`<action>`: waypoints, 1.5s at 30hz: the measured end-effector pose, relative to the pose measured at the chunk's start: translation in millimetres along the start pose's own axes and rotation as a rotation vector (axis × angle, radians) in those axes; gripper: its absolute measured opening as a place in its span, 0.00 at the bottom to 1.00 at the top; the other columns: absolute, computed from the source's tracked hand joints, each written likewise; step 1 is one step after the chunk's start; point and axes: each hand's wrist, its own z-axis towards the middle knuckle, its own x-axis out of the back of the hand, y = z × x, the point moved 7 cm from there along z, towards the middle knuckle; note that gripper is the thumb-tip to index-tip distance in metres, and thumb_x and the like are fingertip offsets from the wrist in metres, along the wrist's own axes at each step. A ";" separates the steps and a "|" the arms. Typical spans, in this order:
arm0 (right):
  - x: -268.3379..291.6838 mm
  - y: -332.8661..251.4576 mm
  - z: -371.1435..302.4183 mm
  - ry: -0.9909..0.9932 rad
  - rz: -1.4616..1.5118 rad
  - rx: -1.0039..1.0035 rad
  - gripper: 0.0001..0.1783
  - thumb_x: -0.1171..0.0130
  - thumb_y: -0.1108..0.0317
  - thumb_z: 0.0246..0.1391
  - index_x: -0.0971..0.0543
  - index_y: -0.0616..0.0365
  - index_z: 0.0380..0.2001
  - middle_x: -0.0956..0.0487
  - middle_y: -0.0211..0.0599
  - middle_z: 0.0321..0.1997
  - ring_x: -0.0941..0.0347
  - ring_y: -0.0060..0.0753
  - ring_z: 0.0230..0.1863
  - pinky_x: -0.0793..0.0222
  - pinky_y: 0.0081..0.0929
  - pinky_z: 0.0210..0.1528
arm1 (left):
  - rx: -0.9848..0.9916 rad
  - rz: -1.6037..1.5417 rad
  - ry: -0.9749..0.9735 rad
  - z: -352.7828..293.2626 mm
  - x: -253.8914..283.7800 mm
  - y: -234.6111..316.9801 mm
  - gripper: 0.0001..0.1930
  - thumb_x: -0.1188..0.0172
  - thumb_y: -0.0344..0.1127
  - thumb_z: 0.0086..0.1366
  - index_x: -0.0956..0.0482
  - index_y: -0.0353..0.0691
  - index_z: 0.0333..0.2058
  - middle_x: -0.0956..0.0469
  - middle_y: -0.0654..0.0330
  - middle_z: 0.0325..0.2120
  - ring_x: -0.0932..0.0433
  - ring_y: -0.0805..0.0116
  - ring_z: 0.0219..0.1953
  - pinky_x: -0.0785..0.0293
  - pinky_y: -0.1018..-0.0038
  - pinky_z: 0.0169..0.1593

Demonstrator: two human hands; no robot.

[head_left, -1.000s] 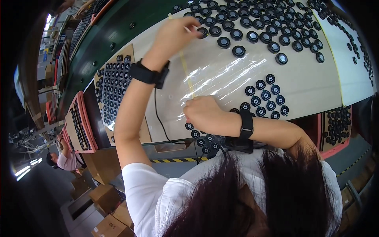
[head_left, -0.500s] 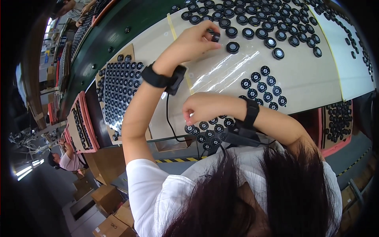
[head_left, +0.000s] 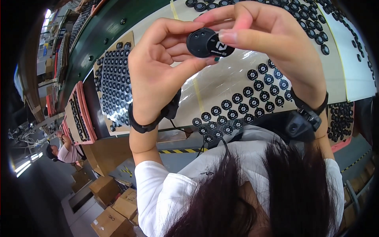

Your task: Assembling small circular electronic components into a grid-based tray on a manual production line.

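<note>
My left hand pinches a round black puck-shaped part with small holes in its face, between thumb and fingers. Thumb and fingers of my right hand grip a thin round black sticker with a white symbol, which overlaps the right side of the puck. Whether the sticker touches the puck's face, I cannot tell. Below both hands, rows of similar round black stickers lie along the near edge of the table. Clear shiny film lies on the tabletop between the hands and those rows.
Many black pucks stand at the back right. A cardboard board with packed rows of black discs lies at the left, beside a green conveyor. Pink-edged trays stand further left; another person is beyond them.
My left hand has drawn back from the far pucks with one puck. My right hand has risen from the near sticker rows with a sticker, and both hands have met over the table.
</note>
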 end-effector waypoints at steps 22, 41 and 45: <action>-15.0 3.7 -1.3 0.201 -0.166 -0.006 0.07 0.45 0.74 0.48 0.30 0.66 0.22 0.26 0.40 0.32 0.31 0.20 0.36 0.35 0.15 0.38 | -0.168 0.344 0.134 -9.6 -3.5 18.2 0.20 0.41 0.11 0.41 0.34 0.21 0.36 0.27 0.44 0.33 0.25 0.63 0.36 0.24 0.73 0.41; 20.4 -5.9 -31.9 0.488 -0.698 -0.775 0.22 0.38 0.67 0.40 0.36 0.64 0.36 0.32 0.46 0.44 0.32 0.37 0.43 0.34 0.27 0.41 | 0.005 0.529 -0.223 -10.5 -28.9 -5.8 0.21 0.42 0.14 0.43 0.32 0.25 0.40 0.26 0.53 0.34 0.24 0.67 0.34 0.25 0.78 0.38; 41.8 7.5 -59.3 0.089 -0.939 -0.855 0.12 0.41 0.70 0.42 0.30 0.63 0.29 0.29 0.40 0.39 0.31 0.30 0.40 0.35 0.24 0.42 | 0.066 0.531 -0.131 65.6 46.7 -82.2 0.17 0.48 0.18 0.49 0.31 0.30 0.41 0.27 0.56 0.33 0.23 0.69 0.33 0.26 0.80 0.37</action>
